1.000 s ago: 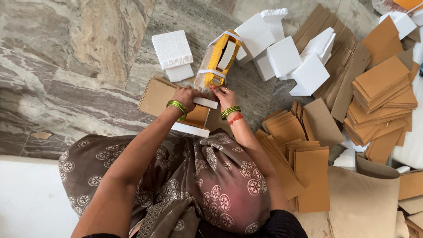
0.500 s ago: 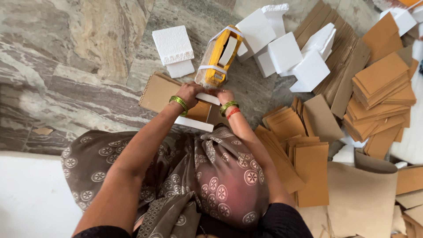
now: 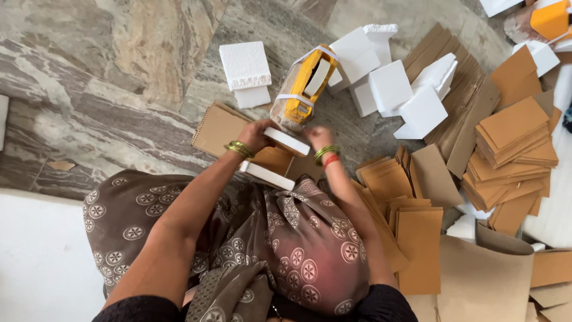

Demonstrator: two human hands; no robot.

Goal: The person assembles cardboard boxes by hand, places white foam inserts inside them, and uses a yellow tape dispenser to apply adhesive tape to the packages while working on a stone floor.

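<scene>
A yellow device in clear plastic wrap (image 3: 302,89) leans away from me, with a white foam end cap (image 3: 286,141) on its near end. My left hand (image 3: 256,132) grips the left side of that cap. My right hand (image 3: 317,137), blurred, is at the cap's right side, touching it. Both wrists wear bangles. Under the hands lies a flat brown cardboard sheet (image 3: 221,126) and a second white foam slab (image 3: 266,175), close to my patterned-cloth knees.
White foam blocks (image 3: 246,66) lie on the marble floor at upper left; more foam pieces (image 3: 398,89) sit upper centre. Stacks of brown cardboard pieces (image 3: 515,136) fill the right side, with several more (image 3: 417,238) by my right knee. Another wrapped yellow item (image 3: 548,18) shows at top right.
The wrapped yellow device has tilted further away and to the right. Both hands shifted slightly right along the foam cap; the right hand is in motion.
</scene>
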